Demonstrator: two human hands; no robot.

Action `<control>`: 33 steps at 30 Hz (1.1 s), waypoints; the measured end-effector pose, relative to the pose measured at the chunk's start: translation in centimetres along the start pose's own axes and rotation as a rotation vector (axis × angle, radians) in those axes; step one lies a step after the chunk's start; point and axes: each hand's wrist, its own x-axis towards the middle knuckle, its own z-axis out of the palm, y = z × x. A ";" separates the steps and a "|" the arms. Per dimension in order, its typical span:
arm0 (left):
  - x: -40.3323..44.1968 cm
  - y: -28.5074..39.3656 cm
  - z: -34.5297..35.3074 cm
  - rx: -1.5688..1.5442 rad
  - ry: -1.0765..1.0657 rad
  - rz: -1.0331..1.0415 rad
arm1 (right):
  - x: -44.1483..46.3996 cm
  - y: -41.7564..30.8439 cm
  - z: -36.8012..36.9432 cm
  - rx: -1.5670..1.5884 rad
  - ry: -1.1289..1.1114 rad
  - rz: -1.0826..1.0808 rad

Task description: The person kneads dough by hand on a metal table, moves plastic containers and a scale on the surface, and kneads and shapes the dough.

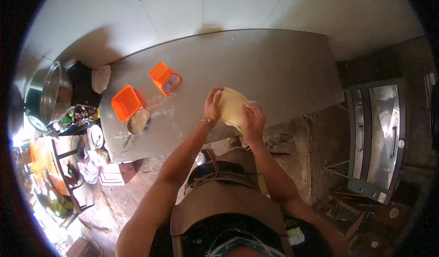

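A pale yellow lump of dough [232, 107] is between my two hands, over the front part of the metal table [274, 64]. My left hand [213, 105] grips its left side, with a watch or bracelet on the wrist. On the other side my right hand [253, 119] presses against the dough's lower right, fingers curled round it. Whether the dough touches the tabletop I cannot tell. To the left stands an orange kitchen scale [171, 84] with an orange tray on top. Farther left are an orange basin [126, 103] and a round pan or sieve [138, 121] with a handle.
White flour dust marks the table's left part. A large metal bowl [56, 94] stands beyond the left end, near a pinkish cloth [101, 79]. A box [116, 173] sits on the floor below. At right is a metal oven-like cabinet [377, 138] with glass doors.
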 end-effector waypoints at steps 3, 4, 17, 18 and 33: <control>3.1 -3.2 -1.6 0.251 -0.067 -0.251 | 4.4 -1.5 2.2 -0.591 -0.077 -0.458; 3.2 -4.0 -1.5 0.248 -0.059 -0.246 | 5.2 -0.5 3.3 -0.588 -0.079 -0.467; 4.2 -7.8 0.4 0.483 -0.182 0.426 | 7.4 10.8 9.3 -1.123 -0.446 -0.321; 5.6 -7.8 0.8 0.434 -0.130 0.447 | 8.9 11.5 9.5 -1.129 -0.408 -0.357; 25.0 -3.4 9.0 1.072 0.008 0.128 | 30.8 21.5 12.8 -0.901 -0.151 -0.357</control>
